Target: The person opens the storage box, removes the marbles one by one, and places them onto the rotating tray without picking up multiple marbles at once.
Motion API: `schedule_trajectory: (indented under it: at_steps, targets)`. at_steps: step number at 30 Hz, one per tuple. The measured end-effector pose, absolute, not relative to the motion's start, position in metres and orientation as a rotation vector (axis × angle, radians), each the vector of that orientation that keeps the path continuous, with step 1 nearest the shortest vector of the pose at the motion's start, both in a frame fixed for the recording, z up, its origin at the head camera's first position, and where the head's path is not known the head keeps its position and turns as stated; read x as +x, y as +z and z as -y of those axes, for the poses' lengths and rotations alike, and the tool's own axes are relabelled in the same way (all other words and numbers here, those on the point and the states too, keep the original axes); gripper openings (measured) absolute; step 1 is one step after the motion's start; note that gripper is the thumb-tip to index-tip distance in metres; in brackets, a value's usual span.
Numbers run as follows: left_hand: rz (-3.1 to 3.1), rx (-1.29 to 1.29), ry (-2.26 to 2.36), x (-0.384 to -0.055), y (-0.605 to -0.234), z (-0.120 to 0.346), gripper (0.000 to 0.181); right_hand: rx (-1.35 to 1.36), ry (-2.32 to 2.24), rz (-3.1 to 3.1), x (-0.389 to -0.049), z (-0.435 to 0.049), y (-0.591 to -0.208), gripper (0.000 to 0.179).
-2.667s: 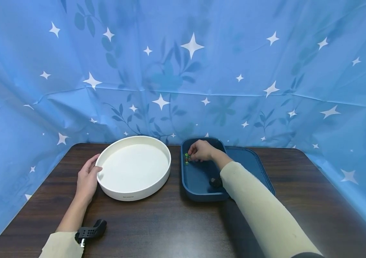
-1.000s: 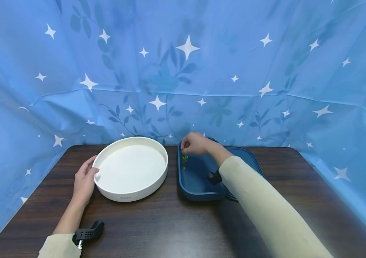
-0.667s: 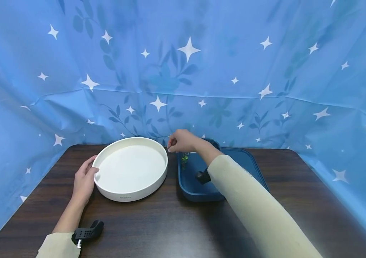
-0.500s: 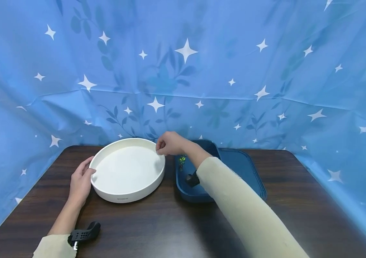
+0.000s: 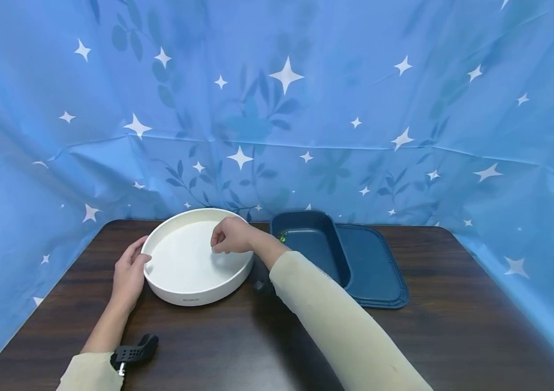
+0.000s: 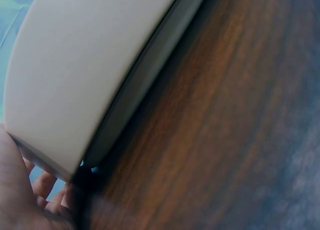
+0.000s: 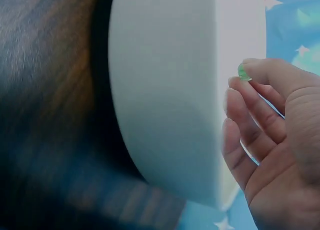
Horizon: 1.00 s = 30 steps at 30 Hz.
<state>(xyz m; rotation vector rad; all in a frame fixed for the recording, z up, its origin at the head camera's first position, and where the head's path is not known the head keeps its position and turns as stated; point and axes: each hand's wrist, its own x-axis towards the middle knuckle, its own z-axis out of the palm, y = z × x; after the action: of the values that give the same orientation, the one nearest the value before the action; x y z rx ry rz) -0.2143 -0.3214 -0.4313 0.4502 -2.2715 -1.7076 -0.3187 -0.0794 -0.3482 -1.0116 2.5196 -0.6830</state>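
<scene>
A round white tray point(image 5: 179, 255) with a raised wall stands on the left of the table. My left hand point(image 5: 128, 271) holds its left side, thumb over the rim and fingers along the outer wall. Above the tray's right half is my right hand point(image 5: 235, 236), pinching a small translucent green piece point(image 7: 243, 72) between thumb and fingertip, as the right wrist view shows. To the right sits a deep blue bin point(image 5: 337, 244). A few small green and yellow pieces point(image 5: 282, 236) lie at its left side, partly hidden by my right forearm.
A flat dark blue lid or tray point(image 5: 374, 266) lies under or against the bin's right side. The brown wooden table point(image 5: 198, 347) ends at a blue star-patterned curtain point(image 5: 335, 108). Black wrist mounts point(image 5: 135, 350) are on both arms.
My right hand has lifted from the blue bin's left side and moved left, over the rim and above the white tray. The left hand stays on the tray.
</scene>
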Motion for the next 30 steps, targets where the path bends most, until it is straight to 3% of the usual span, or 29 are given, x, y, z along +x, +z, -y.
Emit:
schedule_trajectory:
  at_steps: [13, 30]
  targets:
    - [2.275, 0.435, -1.716, -0.217, -0.432, 0.318, 0.059, -0.988, -0.539, -2.607, -0.322, 0.088, -0.375, 0.005]
    - [2.267, 0.462, -1.708, -0.216, -0.432, 0.322, 0.058, -0.995, -0.509, -2.613, -0.320, 0.091, -0.366, 0.009]
